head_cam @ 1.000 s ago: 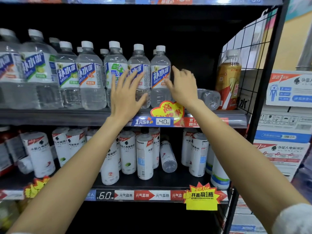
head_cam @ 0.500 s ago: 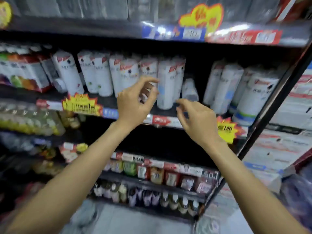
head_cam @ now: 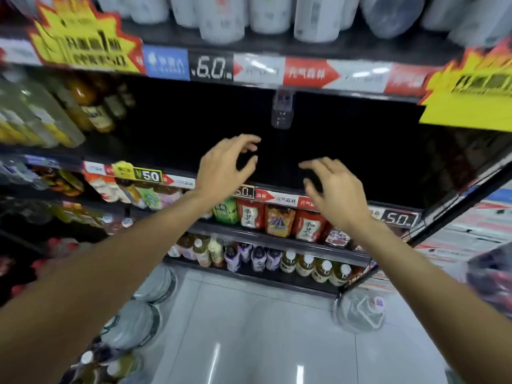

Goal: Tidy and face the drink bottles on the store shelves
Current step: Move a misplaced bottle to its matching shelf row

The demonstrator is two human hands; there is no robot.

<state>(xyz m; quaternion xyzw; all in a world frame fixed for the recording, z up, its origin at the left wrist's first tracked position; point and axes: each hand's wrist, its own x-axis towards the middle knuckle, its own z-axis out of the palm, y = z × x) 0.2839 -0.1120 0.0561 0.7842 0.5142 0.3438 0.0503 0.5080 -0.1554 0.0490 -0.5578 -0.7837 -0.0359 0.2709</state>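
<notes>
Left hand [head_cam: 224, 167] and right hand [head_cam: 336, 194] held apart, fingers loosely spread, nothing gripped; seemingly poised before dark shelf [head_cam: 346, 151] for next bottles.

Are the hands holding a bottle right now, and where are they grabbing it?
No. The left hand and right hand hold nothing; fingers loosely curled in the air.

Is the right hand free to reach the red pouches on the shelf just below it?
Probably yes. The right hand holds nothing, fingers loosely spread, and hovers just above the red pouches at the shelf front, with nothing between them.
</notes>
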